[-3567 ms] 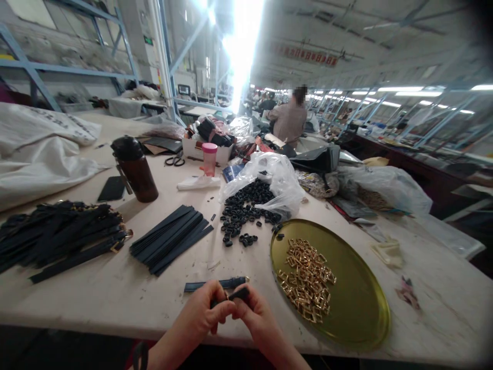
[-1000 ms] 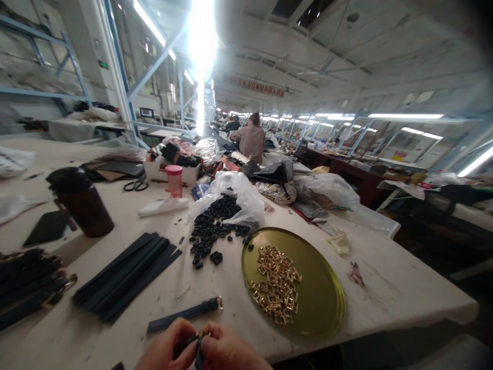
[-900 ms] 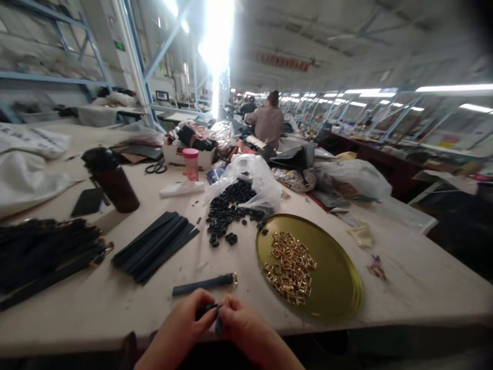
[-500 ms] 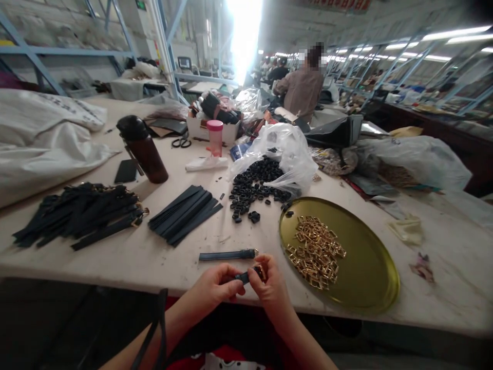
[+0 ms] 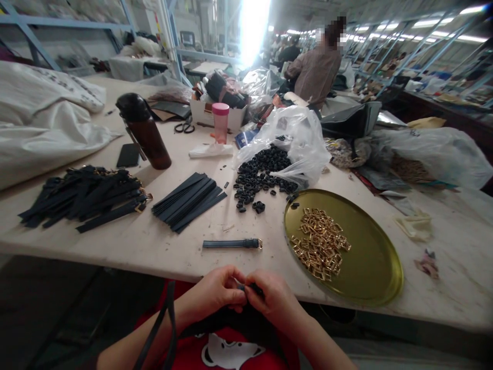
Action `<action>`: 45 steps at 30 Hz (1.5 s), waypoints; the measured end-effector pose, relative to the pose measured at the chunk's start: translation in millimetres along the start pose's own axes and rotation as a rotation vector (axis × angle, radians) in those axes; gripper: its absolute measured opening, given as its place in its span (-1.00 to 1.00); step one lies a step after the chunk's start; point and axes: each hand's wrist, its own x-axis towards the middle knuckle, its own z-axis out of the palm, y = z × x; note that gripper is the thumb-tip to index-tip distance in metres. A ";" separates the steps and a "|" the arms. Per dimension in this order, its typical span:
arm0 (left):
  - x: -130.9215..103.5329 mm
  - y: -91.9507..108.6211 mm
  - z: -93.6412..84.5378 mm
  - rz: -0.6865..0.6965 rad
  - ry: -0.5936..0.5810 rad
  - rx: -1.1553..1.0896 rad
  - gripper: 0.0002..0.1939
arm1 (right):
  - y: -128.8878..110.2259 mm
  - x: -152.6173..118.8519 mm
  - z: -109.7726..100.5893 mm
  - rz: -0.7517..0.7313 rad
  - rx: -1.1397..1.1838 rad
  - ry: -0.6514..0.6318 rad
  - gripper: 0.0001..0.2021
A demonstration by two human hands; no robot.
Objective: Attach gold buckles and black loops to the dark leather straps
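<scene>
My left hand (image 5: 225, 290) and my right hand (image 5: 265, 294) meet at the table's front edge, both closed on a dark strap (image 5: 242, 287). Fingers cover most of that strap, and its buckle end is hidden. Just beyond them lies a finished-looking dark strap with a gold buckle (image 5: 233, 244). To the right, a gold-coloured round tray (image 5: 370, 257) carries a heap of gold buckles (image 5: 321, 244). Small black loops (image 5: 262, 169) spill from a clear plastic bag (image 5: 304, 139). Flat dark strips (image 5: 188, 201) lie stacked left of centre.
Buckled straps (image 5: 88, 195) are piled at the left, near a brown bottle (image 5: 144, 131) and a phone (image 5: 128, 155). Farther back are scissors (image 5: 184, 127), a pink cup (image 5: 220, 123) and a filled box (image 5: 200, 113). A person (image 5: 318, 69) stands beyond the table.
Both hands have drawn closer to my body with the strap, and the fingers now cover more of it. The gold buckle seen in my right fingers earlier is out of sight.
</scene>
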 end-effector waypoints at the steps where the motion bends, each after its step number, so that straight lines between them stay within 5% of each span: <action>1: -2.5 1.1 -0.3 0.000 -0.017 0.005 -0.72 | 0.3 -0.1 0.5 -0.007 -0.017 -0.019 -0.91; 5: -9.0 0.3 -3.3 -0.010 -0.100 -0.048 -0.65 | 2.8 -1.7 5.8 0.025 0.059 -0.034 -0.92; 13: -7.9 -4.2 -2.7 -0.025 -0.062 -0.031 -0.71 | 1.2 -14.3 14.0 0.130 0.336 0.026 -0.86; 26: -7.6 -8.9 -1.4 0.080 -0.072 0.498 -0.69 | -4.0 -7.8 31.8 0.110 0.316 0.131 -0.83; 33: 2.1 11.7 -31.4 0.307 0.296 0.801 -0.79 | -0.4 22.9 18.3 0.111 0.297 0.212 -0.77; 40: 54.2 27.2 -43.2 0.432 0.535 1.051 -0.78 | 37.5 70.3 -7.3 0.072 -0.176 0.391 -0.77; 45: 64.9 42.0 -91.7 0.323 0.770 1.146 -0.79 | 52.3 78.2 -0.7 0.050 -0.173 0.410 -0.75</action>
